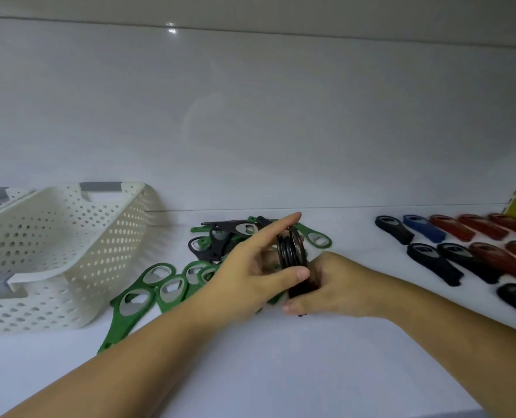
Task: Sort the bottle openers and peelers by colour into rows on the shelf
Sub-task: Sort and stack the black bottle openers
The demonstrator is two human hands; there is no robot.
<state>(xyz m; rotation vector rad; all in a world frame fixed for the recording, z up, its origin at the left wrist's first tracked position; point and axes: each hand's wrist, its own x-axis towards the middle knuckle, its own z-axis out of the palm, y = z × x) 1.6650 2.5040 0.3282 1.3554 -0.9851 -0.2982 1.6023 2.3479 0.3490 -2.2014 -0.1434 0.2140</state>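
Head view: your left hand [244, 273] is pinching the stack of black bottle openers [291, 251] between forefinger and thumb. Your right hand [335, 285] is gripping its handles, above the middle of the shelf [265, 357]. Green bottle openers [160, 285] are lying just left of both hands, beside the white basket [54, 251] at the left edge. Black, blue and red rows [461, 248] are lying toward the right edge.

Black openers [291, 254]: flat, ring-headed, stacked face to face, held on edge above shelf [280, 357] centre. Green openers [164, 306]: flat, same shape, lying loose and overlapping, left of centre; dark openers [220, 238] mixed in behind. Thick-handled black pieces [434, 262], blue piece [424, 227], red pieces [452, 227]: laid in rows, right.
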